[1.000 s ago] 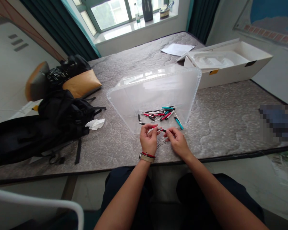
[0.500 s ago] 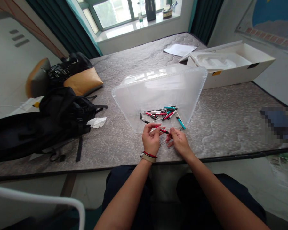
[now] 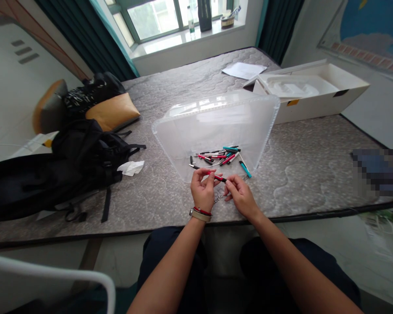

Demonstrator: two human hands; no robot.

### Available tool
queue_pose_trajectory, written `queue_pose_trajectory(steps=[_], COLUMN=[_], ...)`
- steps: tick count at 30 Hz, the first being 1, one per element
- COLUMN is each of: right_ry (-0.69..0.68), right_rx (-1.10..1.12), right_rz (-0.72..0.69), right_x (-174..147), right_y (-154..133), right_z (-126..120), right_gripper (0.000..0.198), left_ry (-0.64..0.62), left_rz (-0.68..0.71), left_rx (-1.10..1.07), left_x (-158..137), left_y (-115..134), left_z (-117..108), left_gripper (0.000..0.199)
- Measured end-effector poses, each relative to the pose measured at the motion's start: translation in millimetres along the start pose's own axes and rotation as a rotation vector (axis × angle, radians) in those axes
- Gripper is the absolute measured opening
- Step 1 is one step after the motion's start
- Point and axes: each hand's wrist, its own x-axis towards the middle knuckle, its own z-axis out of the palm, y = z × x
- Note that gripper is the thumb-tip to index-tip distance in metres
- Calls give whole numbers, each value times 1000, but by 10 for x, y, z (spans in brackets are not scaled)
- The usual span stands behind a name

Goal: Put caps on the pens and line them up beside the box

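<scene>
Between my two hands is a red and black pen [image 3: 219, 178], lying nearly level. My left hand [image 3: 203, 187] pinches its red part, and a watch and a red cord circle that wrist. The fingertips of my right hand [image 3: 239, 192] are closed on the black end. Just beyond my hands, a clear plastic bin [image 3: 212, 120] lies tipped on its side with its opening toward me. Inside it is a loose heap of pen parts [image 3: 227, 158] in red, black, white and teal. A teal piece [image 3: 245, 169] lies apart near the bin's right edge.
The bin rests on a grey mattress [image 3: 301, 161]. To the left are a black backpack [image 3: 85, 148], a tan cushion [image 3: 113, 112] and a crumpled tissue [image 3: 131, 168]. A long white box [image 3: 314, 102] and a paper sheet [image 3: 244, 69] lie at the back right.
My right fingers have shifted slightly left along with the pen's black end, and the hands sit a little closer together. The view has moved slightly; the heap looks the same.
</scene>
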Motion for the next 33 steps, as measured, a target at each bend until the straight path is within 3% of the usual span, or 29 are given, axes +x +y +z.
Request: queue_pose_trajectory(steps=[4, 9, 20, 26, 33], right_ry=[-5, 52, 71, 73, 125], right_rx=[-66, 12, -141, -112, -108], right_rz=[18, -31, -98, -12, -26], right_x=[-19, -7, -47, -28, -17], right_y=[-5, 12, -48, 21, 11], right_z=[20, 21, 13, 13, -3], right_gripper=[40, 32, 32, 39, 39], left_ry=[7, 18, 69, 71, 23], left_rz=[16, 22, 40, 42, 5], left_rx=[4, -2, -2, 65, 130], left_x=[-9, -13, -17, -19, 13], left_y=[17, 40, 32, 22, -86], left_z=[5, 16, 4, -9, -30], left_gripper=[30, 29, 29, 30, 34])
